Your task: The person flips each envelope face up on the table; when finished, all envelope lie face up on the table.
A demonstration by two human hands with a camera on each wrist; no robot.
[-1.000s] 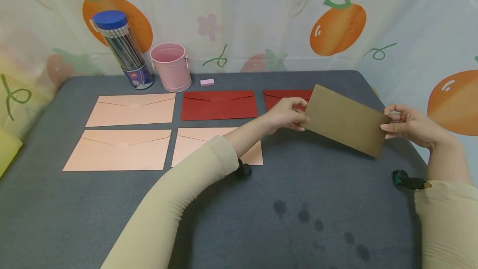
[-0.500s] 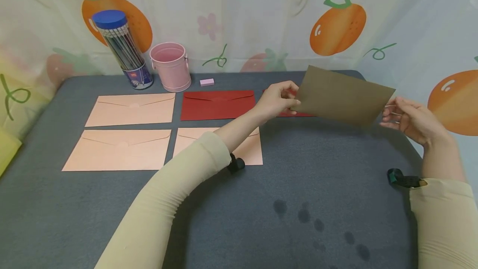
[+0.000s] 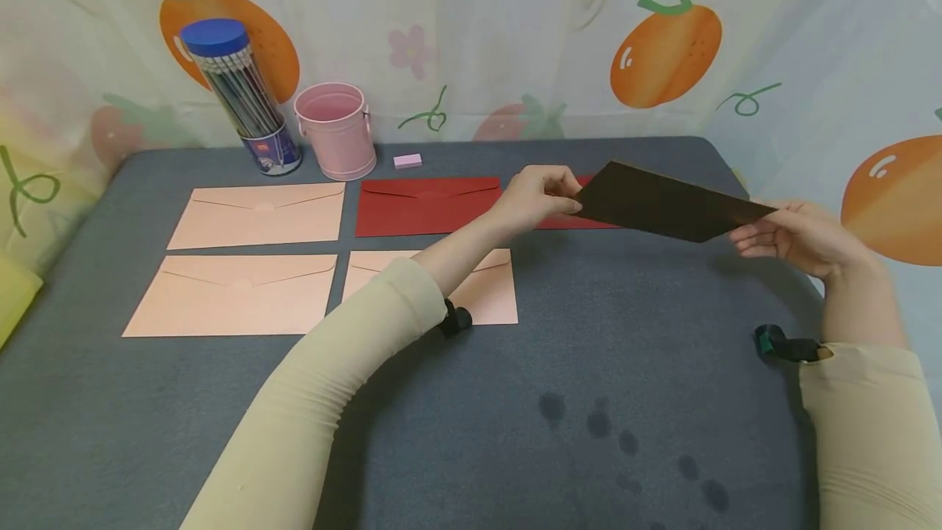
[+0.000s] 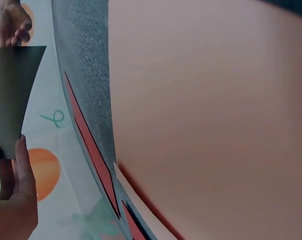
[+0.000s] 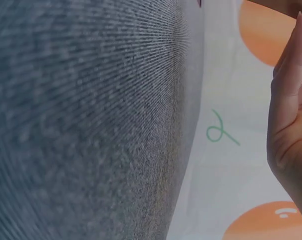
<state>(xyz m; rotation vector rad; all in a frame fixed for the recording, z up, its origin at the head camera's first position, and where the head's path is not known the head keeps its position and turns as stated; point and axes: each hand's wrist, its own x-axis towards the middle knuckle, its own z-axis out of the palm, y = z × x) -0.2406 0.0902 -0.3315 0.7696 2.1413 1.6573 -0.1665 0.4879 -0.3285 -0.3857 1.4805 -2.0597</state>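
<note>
A brown envelope [image 3: 662, 203] is held aloft and tilted over the back right of the table, its near face dark with no flap showing. My left hand [image 3: 533, 199] pinches its left end between thumb and fingers, which the left wrist view confirms [image 4: 13, 195]. Beneath the other end, my right hand [image 3: 817, 244] touches the envelope with loose, fairly straight fingers. In the right wrist view only a corner of the brown envelope [image 5: 281, 6] appears above the fingertips. Under my left hand lies a red envelope [image 3: 574, 223], partly hidden.
Several pale pink envelopes [image 3: 239, 297] and another red envelope [image 3: 427, 207] lie in rows on the dark grey table [image 3: 625, 366]. Behind them stand a blue-lidded pencil tub [image 3: 246, 96], a pink bucket [image 3: 338, 137] and a small pink eraser [image 3: 407, 161]. My left forearm crosses one pink envelope.
The brown envelope has moved left, lifted, then tipped from facing me to nearly flat. My right hand has loosened its pinch and shifted slightly left. My left hand has also moved left.
</note>
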